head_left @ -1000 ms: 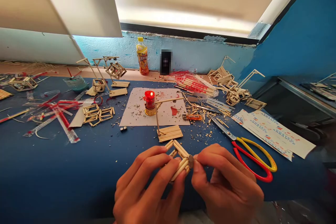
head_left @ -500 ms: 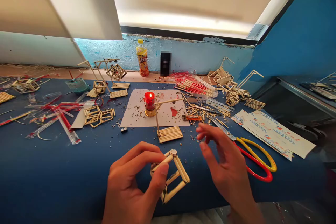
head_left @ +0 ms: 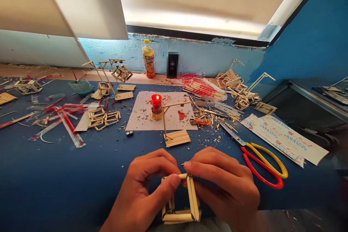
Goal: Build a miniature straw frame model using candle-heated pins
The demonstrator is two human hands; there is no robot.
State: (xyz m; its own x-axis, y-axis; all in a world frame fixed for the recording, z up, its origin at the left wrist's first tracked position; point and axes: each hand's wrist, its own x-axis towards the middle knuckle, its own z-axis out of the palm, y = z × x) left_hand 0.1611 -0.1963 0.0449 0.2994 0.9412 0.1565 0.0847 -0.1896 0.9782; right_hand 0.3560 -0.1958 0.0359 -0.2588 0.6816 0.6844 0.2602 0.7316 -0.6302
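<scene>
My left hand (head_left: 152,185) is closed on a small cube-like frame of wooden sticks (head_left: 193,199), thumb and fingers pinching its top edge. My right hand (head_left: 225,181) is closed at the frame's top right corner, its fingertips against the dark joint there. A thin, pale sliver shows at the right fingertip, too small to make out. Just beyond my hands, a raft of sticks (head_left: 178,138) lies on the table with an upright post and a crossbar (head_left: 176,104). A lit red candle (head_left: 157,103) stands behind the post on a sheet of paper (head_left: 136,116).
Large scissors (head_left: 265,163) with red and yellow handles lie to the right, near printed paper strips (head_left: 288,145). An orange lighter (head_left: 199,121) rests by the paper. Other stick structures (head_left: 103,119), plastic wrappers (head_left: 67,123) and a drink bottle (head_left: 149,59) stand around.
My right hand has come in from the right to the frame's top corner. The frame has turned and sunk lower in my left hand. The silver disc on its corner no longer shows.
</scene>
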